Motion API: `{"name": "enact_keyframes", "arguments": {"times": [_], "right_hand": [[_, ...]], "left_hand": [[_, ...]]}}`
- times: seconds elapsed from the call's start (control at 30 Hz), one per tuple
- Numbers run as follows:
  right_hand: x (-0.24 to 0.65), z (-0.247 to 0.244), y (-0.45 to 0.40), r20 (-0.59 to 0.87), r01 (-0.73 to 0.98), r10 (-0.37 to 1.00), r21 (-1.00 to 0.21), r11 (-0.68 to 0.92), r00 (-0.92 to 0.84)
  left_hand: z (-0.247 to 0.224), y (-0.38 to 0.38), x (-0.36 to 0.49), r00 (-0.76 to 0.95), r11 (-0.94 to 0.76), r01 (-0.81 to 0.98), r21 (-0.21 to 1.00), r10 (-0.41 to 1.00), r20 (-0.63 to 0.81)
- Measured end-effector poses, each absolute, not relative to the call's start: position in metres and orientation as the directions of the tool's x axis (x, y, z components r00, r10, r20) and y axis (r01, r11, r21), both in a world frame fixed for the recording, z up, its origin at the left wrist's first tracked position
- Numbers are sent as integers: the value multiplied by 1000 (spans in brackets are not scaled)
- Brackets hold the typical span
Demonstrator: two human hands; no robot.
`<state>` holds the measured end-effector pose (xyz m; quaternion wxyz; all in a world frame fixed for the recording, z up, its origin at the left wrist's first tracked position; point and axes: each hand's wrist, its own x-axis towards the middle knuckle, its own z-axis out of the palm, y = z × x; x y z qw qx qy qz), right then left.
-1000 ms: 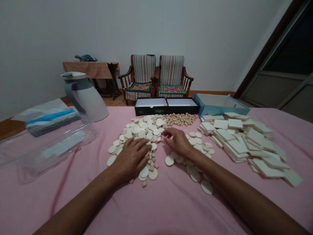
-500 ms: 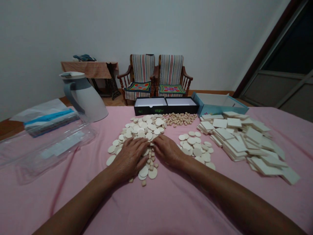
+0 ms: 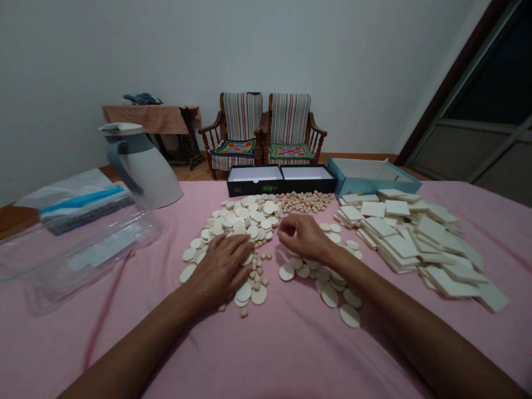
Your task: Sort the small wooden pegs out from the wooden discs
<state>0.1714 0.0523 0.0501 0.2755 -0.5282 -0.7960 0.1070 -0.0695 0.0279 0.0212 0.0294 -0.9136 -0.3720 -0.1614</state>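
My left hand (image 3: 222, 266) lies flat over the near part of a heap of round cream wooden discs (image 3: 239, 219), its fingers stretched out. Several small wooden cubes (image 3: 256, 271) are scattered beside its thumb. Right of that heap, my right hand (image 3: 305, 235) is closed with thumb and fingertips curled together; whatever they may hold is hidden. Under and around this hand spreads a second, smaller group of wooden discs (image 3: 330, 295), partly covered by the wrist. Behind the heaps sits a pile of small wooden beads or cubes (image 3: 310, 202).
Square wooden tiles (image 3: 399, 241) lie piled at right. A black divided box (image 3: 266, 188) and a blue box (image 3: 376, 180) stand at the back of the pink-covered table (image 3: 249, 360). At left are a white jug (image 3: 152, 172), a tissue pack (image 3: 87, 205) and clear plastic packaging (image 3: 95, 252).
My right hand has moved right, away from my left hand, and its fingers have curled. More discs now lie near it, spread towards me. My left hand has stayed in place.
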Motion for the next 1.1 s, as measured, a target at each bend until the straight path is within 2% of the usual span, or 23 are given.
{"name": "enact_keyframes", "arguments": {"times": [0.1,0.27,0.37,0.5,0.57,0.63,0.7,0.8,0.87,0.97,1.1], "right_hand": [[154,31,44,194,735,862,-457,502,-469],[144,20,41,154,745,865,-450,491,-477],[159,27,53,178,779,907,-467,418,-381],[193,37,74,202,885,971,-419,203,-127],[206,39,81,317,896,948,-421,145,-5],[210,40,83,444,867,895,-464,182,49],[202,40,79,473,815,881,-503,287,-18],[178,35,64,312,712,892,-540,449,-326],[159,29,51,207,661,857,-561,499,-472],[138,18,35,164,651,832,-550,524,-531],[135,15,33,153,687,850,-526,502,-504]], "left_hand": [[22,27,-70,672,-735,673,77,652,350],[26,27,-70,659,-744,664,74,629,412],[24,28,-71,644,-730,681,66,639,420],[18,31,-72,619,-704,705,90,672,408],[17,32,-72,612,-698,708,104,681,403],[16,33,-72,612,-699,707,109,682,402],[16,33,-72,613,-701,705,108,678,406],[17,33,-72,609,-704,703,107,672,420],[17,33,-73,607,-706,700,106,667,432],[17,33,-73,607,-708,698,103,663,439],[17,34,-73,612,-716,690,101,653,447]]}}
